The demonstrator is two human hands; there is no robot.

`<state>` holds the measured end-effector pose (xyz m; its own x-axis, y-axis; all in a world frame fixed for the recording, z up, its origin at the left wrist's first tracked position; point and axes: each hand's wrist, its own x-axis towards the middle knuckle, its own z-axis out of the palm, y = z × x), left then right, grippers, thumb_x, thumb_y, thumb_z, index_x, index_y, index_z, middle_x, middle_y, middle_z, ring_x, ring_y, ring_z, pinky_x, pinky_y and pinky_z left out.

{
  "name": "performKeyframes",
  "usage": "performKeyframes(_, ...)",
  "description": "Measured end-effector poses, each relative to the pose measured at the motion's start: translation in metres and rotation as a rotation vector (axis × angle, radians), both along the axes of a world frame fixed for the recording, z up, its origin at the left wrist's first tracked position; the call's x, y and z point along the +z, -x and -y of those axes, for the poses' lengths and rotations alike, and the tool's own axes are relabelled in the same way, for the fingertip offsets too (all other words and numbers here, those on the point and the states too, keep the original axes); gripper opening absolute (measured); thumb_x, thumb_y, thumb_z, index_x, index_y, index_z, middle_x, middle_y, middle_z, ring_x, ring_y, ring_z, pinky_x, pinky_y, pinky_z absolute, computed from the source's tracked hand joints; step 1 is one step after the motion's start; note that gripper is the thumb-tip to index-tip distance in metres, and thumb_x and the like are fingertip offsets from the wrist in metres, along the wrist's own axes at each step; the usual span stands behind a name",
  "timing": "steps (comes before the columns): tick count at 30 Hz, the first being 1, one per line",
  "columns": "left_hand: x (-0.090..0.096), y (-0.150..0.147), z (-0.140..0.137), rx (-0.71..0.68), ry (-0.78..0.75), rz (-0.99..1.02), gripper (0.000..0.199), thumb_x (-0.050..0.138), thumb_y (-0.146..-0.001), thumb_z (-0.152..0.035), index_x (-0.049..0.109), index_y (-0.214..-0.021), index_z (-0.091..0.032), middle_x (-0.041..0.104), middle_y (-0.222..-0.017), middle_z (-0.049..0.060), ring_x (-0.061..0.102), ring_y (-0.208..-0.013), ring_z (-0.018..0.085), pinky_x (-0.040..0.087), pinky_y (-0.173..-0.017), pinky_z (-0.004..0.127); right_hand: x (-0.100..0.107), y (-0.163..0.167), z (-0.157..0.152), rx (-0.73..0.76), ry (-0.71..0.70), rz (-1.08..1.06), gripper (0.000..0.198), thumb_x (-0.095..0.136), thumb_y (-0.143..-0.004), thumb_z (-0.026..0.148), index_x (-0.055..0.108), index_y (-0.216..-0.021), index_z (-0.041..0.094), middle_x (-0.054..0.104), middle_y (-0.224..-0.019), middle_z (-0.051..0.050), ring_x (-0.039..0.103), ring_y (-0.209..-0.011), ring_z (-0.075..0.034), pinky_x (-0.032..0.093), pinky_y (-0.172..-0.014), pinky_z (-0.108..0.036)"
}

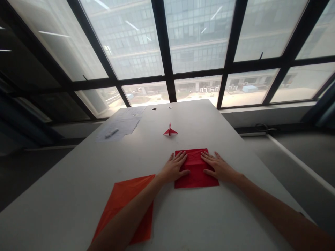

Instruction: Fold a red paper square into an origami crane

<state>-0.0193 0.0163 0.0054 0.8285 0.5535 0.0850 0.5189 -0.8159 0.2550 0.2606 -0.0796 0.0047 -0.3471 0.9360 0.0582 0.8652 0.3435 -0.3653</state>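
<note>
A red sheet of paper lies flat on the white table, with a crease running across its middle. My left hand rests on the paper's left side, palm down, fingers spread and thumb pointing inward. On the right side my right hand lies the same way, its fingers flat near the far edge. Beyond both hands stands a small folded red paper figure with a pointed upright part and two side wings. An orange sheet of paper is at the near left, partly hidden under my left forearm.
The white table narrows toward a row of dark-framed windows. Printed sheets lie at its far left with a small pale object on them. Two round holes, one of them a dark hole, are near the far edge.
</note>
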Motion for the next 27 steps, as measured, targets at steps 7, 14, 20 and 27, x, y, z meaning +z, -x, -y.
performKeyframes(7, 0.001, 0.003, -0.002, 0.008, 0.015, -0.021, 0.079, 0.039, -0.093, -0.067, 0.013, -0.156, -0.028, 0.016, -0.161, 0.006, 0.016, -0.15, 0.023, 0.0, -0.122, 0.046, -0.001, -0.002, -0.002, -0.018, -0.005, -0.062, 0.07, 0.051, -0.093, 0.053, 0.03, -0.153, 0.024, 0.028, -0.158, -0.009, 0.026, -0.147, -0.028, 0.004, -0.12, -0.054)
performKeyframes(14, 0.003, 0.003, -0.004, 0.044, 0.05, 0.011, 0.07, 0.043, -0.094, -0.061, 0.024, -0.154, -0.03, 0.026, -0.159, 0.004, 0.024, -0.148, 0.022, 0.004, -0.123, 0.047, -0.007, -0.003, -0.005, -0.052, -0.067, -0.163, 0.054, 0.054, -0.093, 0.042, 0.048, -0.143, 0.023, 0.045, -0.149, -0.009, 0.037, -0.141, -0.029, 0.014, -0.118, -0.058)
performKeyframes(20, 0.002, 0.003, -0.005, 0.055, 0.067, 0.05, 0.06, 0.045, -0.096, -0.056, 0.036, -0.149, -0.031, 0.033, -0.156, 0.005, 0.029, -0.146, 0.023, 0.008, -0.122, 0.05, -0.012, -0.004, -0.007, -0.076, -0.124, -0.196, 0.04, 0.054, -0.093, 0.029, 0.06, -0.132, 0.025, 0.055, -0.141, -0.008, 0.046, -0.136, -0.027, 0.02, -0.117, -0.056)
performKeyframes(27, 0.003, 0.003, -0.004, 0.044, 0.071, 0.075, 0.05, 0.04, -0.1, -0.049, 0.038, -0.148, -0.033, 0.036, -0.155, 0.004, 0.029, -0.146, 0.022, 0.009, -0.121, 0.051, -0.015, -0.004, -0.008, -0.081, -0.157, -0.199, 0.039, 0.054, -0.092, 0.026, 0.062, -0.13, 0.025, 0.058, -0.138, -0.007, 0.048, -0.134, -0.026, 0.024, -0.116, -0.054)
